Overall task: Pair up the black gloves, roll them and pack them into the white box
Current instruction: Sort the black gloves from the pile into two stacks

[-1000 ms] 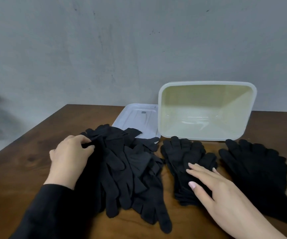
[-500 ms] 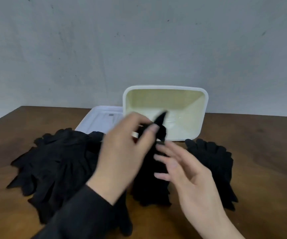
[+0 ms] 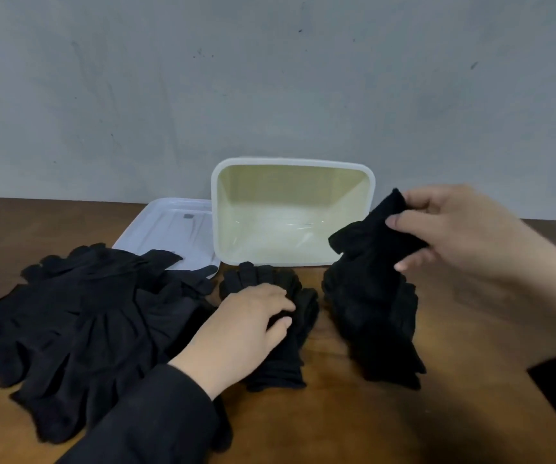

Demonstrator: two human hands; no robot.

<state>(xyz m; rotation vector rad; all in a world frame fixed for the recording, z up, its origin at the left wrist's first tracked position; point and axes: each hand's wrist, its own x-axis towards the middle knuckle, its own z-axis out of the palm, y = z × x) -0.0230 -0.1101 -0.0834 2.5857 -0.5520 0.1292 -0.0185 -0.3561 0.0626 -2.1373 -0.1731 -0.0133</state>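
the right hand (image 3: pixel 450 236) pinches one black glove (image 3: pixel 370 236) just right of the empty white box (image 3: pixel 291 212), nearer it than the left hand (image 3: pixel 243 326), which presses flat the glove stack (image 3: pixel 290 329) in front.

Gloves (image 3: pixel 96 316) black, plain. Box (image 3: pixel 291 162) white rim, pale yellow-green inside. Lid (image 3: pixel 172 226) white. Table (image 3: pixel 370 413) brown wood grain. Wall (image 3: pixel 269 78) grey, mottled. Sleeve (image 3: pixel 156 420) black.

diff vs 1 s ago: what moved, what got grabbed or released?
Right hand left the middle stack, now lifts a glove over the right stack. Left hand left the loose pile, now rests on the middle stack. White box still empty, lid unmoved.
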